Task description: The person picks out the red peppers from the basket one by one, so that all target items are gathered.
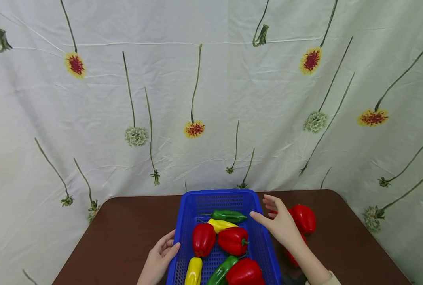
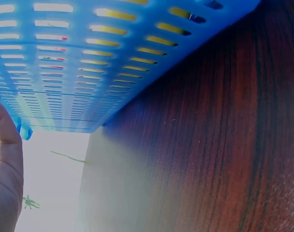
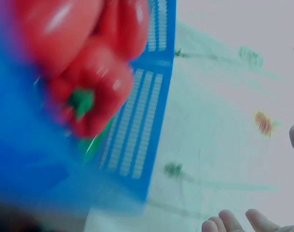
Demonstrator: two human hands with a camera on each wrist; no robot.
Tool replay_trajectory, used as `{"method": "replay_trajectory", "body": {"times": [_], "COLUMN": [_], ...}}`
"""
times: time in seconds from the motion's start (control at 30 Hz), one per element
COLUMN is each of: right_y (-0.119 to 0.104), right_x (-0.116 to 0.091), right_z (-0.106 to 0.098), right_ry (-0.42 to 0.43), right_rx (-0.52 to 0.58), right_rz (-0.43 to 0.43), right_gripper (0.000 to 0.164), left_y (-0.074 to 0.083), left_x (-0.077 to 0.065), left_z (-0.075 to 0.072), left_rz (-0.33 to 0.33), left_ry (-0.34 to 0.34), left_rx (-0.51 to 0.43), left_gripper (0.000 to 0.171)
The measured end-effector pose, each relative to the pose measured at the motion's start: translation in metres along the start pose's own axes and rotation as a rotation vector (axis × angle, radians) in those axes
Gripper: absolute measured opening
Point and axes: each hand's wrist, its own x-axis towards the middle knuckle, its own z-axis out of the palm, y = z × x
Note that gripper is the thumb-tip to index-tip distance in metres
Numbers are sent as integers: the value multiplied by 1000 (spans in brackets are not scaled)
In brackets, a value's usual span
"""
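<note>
A blue plastic basket [image 1: 181, 221] stands on the brown table and holds imitation-looking peppers. Inside are red bell peppers [image 1: 203, 239], green chili peppers [image 1: 229, 216] and yellow peppers [image 1: 193, 271]. My left hand [image 1: 159, 255] holds the basket's left rim, thumb over the edge and fingers curled against its outer side. In the left wrist view, part of that hand [image 2: 7, 179] shows beneath the basket's slotted wall. Beyond the basket's right rim, my right hand [image 1: 280, 223] hovers with thumb and fingers spread, nothing between them. The right wrist view is blurred; its fingertips [image 3: 234, 222] appear apart from the basket.
More red bell peppers [image 1: 304, 219] lie on the table right of the basket, partly hidden by my right forearm. The brown table [image 1: 126, 233] extends on both sides. A white flower-printed cloth [image 1: 215, 87] hangs behind it. Something dark sits at the bottom edge near the right sleeve.
</note>
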Motion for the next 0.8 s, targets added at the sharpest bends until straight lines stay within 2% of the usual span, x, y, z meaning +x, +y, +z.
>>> {"method": "replay_trajectory", "body": {"times": [0.3, 0.53, 0.8], "right_y": [-28, -32, -31], "right_x": [5, 7, 11], "right_z": [59, 100, 132], "right_ry": [-77, -108, -102], "right_rx": [70, 89, 68], "right_rz": [-68, -32, 14], "right_gripper": [76, 80, 82], "left_y": [-1, -1, -2], "left_x": [1, 2, 2], "left_z": [1, 0, 0], "left_rz": [4, 6, 1], "left_ry": [-2, -1, -11], "left_rx": [-3, -5, -13], "left_gripper": [55, 56, 57]}}
